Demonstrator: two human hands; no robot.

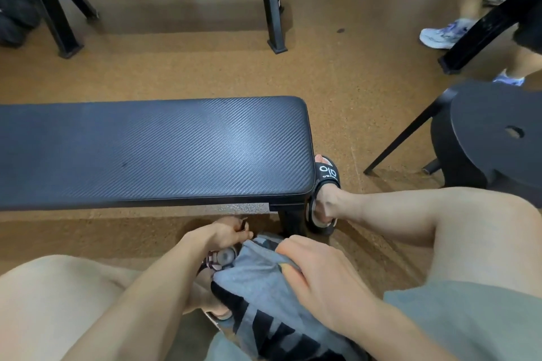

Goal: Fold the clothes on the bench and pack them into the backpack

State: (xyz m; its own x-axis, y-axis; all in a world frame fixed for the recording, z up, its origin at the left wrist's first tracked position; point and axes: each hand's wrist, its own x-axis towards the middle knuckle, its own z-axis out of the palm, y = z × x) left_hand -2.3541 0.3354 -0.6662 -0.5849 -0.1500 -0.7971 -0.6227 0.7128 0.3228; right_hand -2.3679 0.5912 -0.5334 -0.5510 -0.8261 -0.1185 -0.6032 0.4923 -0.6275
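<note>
- The table [152,152], a padded black bench, lies across the view with its top bare; no clothes show on it, so I judge the folding done and the packing under way.
- The grey backpack [264,278], with black lettering on its side, sits low between the person's knees, below the table's near edge and close to its right corner. Kept there, it is within reach of both hands and its mouth faces up.
- The left hand [227,233] is at the far rim of the bag, fingers pinched on something small. It may be a zip pull or the edge of the opening; I cannot tell which.
- The right hand [316,281] lies across the top of the bag, fingers curled and pressed onto the fabric, thumb tucked against it. This likely steadies the soft bag while the other hand pulls.
- No folded clothes can be seen; if they are inside, the grey fabric hides them.
- A sandalled foot [325,193] rests by the table's right leg.
</note>
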